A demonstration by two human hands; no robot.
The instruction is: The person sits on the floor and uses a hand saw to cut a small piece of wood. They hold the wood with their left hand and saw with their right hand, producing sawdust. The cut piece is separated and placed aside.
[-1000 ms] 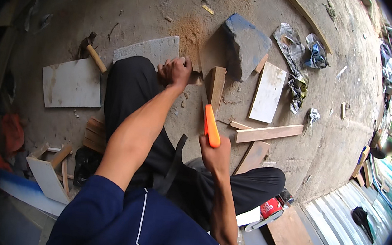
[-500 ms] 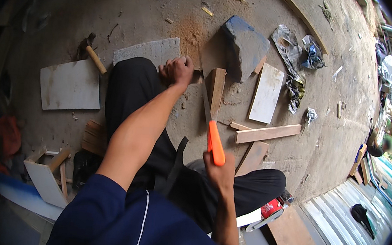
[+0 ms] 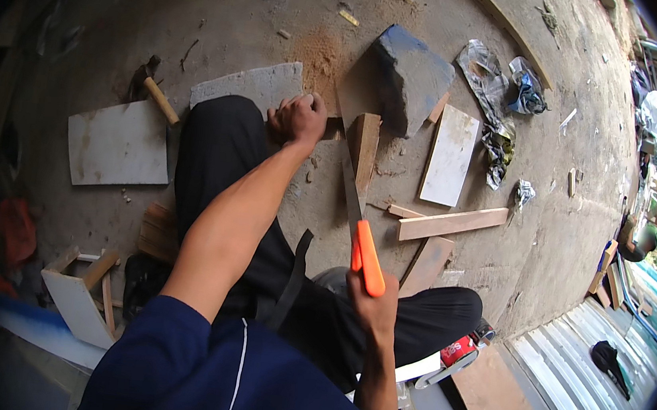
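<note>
My right hand (image 3: 372, 304) grips the orange handle of a hand saw (image 3: 366, 255). Its blade runs up to a small upright wooden block (image 3: 365, 146) on the concrete floor. My left hand (image 3: 297, 119) is closed on the left end of that wood, pressing it down beside my knee. A patch of sawdust (image 3: 322, 51) lies just beyond the block. I sit on the floor with black trousers, one leg stretched toward the block.
A grey stone slab (image 3: 410, 77) leans behind the block. Wooden boards (image 3: 449, 155) and offcuts (image 3: 451, 223) lie to the right. A hammer (image 3: 155, 91) and a grey panel (image 3: 117, 143) lie to the left. A red can (image 3: 459, 350) sits at the lower right near corrugated sheeting (image 3: 581, 392).
My right hand has drawn the saw back toward me and slightly rightward, the orange handle now lower in view. My left hand stays on the wood.
</note>
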